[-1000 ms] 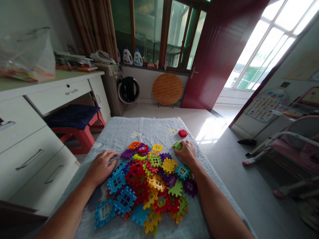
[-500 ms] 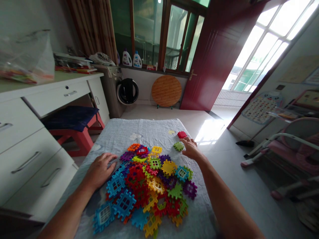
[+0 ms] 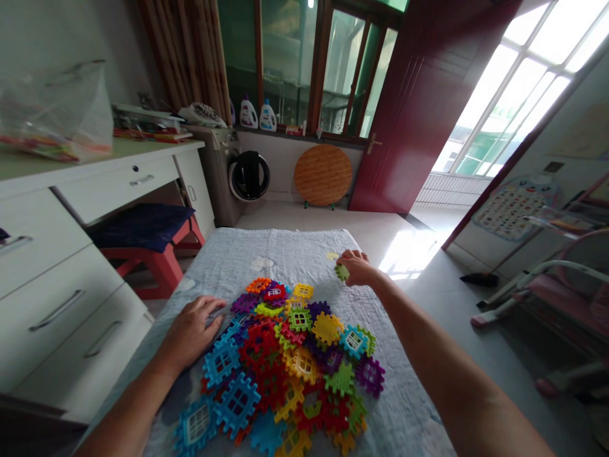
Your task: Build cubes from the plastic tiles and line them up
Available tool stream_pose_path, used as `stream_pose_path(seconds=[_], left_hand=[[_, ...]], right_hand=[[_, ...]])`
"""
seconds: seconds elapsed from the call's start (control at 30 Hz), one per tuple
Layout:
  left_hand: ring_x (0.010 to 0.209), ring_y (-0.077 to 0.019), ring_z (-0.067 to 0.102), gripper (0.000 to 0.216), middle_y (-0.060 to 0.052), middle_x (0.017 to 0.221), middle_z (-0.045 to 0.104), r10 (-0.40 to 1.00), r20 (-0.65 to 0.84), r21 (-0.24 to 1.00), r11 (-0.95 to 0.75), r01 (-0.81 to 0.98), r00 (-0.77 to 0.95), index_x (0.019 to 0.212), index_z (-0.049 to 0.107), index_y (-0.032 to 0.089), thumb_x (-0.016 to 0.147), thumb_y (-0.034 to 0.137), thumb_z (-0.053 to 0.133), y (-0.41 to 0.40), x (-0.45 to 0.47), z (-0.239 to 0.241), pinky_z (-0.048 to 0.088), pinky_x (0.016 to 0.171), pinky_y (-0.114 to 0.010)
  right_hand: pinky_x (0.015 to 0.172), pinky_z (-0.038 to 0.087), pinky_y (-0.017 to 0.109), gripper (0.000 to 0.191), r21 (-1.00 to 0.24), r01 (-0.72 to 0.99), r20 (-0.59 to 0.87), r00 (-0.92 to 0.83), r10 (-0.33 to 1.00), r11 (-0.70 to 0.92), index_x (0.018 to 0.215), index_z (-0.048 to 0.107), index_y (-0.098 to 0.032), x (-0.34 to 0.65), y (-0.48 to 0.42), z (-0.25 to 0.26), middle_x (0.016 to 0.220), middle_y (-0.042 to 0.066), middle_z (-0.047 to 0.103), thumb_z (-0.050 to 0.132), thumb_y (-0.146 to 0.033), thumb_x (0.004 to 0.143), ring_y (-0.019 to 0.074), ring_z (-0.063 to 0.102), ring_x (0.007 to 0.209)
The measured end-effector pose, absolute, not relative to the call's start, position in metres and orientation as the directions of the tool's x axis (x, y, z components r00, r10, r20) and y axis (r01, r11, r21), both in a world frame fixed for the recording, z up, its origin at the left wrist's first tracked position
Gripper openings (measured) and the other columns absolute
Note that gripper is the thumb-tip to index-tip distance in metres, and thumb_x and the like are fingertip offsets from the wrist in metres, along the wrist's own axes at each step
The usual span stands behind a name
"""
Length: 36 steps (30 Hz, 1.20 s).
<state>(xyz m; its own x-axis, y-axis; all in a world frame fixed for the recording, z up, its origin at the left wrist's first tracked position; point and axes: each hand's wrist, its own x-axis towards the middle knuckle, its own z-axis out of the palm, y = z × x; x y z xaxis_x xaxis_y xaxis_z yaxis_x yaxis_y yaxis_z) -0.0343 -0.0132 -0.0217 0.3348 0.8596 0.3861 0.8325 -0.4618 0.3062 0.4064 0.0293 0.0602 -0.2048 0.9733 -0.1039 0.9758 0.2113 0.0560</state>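
A heap of coloured plastic interlocking tiles (image 3: 290,355) lies on a pale grey cloth-covered table (image 3: 266,254). My left hand (image 3: 193,330) rests flat on the cloth at the heap's left edge, fingers stretched out, touching blue tiles (image 3: 221,362). My right hand (image 3: 356,266) reaches to the far right of the table, its fingers curled down over the spot. A single green tile (image 3: 341,273) shows right at its thumb side. The red tile that lay there is hidden under the hand. I cannot make out what the fingers grip.
White desk with drawers (image 3: 71,254) stands along the left, a red stool (image 3: 152,254) under it. A plastic bag (image 3: 52,114) sits on the desk. Beyond the table: a washing machine (image 3: 247,174), a round wooden tabletop (image 3: 323,174), a dark red door (image 3: 419,108). Pink furniture (image 3: 571,285) at right.
My right hand let go of the green tile, moved farther away over the red tile and curled down, covering it. My left hand stayed put.
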Motion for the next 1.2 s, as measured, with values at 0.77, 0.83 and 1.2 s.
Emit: stream_pose_path(seconds=[0.77,0.83,1.2], left_hand=[[0.102,-0.0257,0.059,0.031,-0.009,0.106,0.064,0.863,0.379,0.304,-0.457,0.836,0.334,0.103,0.065,0.020,0.085,0.038,0.046,-0.013,-0.037,-0.021,0.047,0.093,-0.038],[0.102,-0.0257,0.059,0.031,-0.009,0.107,0.064,0.865,0.381,0.308,-0.452,0.837,0.326,0.102,0.065,0.021,0.085,0.038,0.046,-0.014,-0.037,-0.021,0.047,0.092,-0.038],[0.102,-0.0249,0.060,0.029,-0.007,0.106,0.065,0.864,0.395,0.314,-0.447,0.838,0.313,0.101,0.065,0.022,0.083,0.036,0.048,-0.016,-0.033,-0.019,0.047,0.092,-0.037]], right_hand=[[0.103,0.024,0.045,0.067,0.054,0.994,-0.077,-0.086,0.993,0.090,0.125,0.057,-0.033,0.422,0.080,0.063,0.136,0.004,0.043,0.073,-0.031,0.060,0.0310,0.034,0.121],[0.105,0.022,0.047,0.070,0.068,0.993,-0.104,-0.089,0.991,0.097,0.126,0.056,-0.035,0.416,0.080,0.054,0.136,0.003,0.044,0.074,-0.031,0.058,0.0313,0.034,0.121],[0.104,0.022,0.058,0.061,0.083,0.991,-0.129,-0.092,0.987,0.103,0.116,0.062,-0.035,0.404,0.082,0.037,0.130,0.005,0.047,0.073,-0.025,0.056,0.0349,0.037,0.120]])
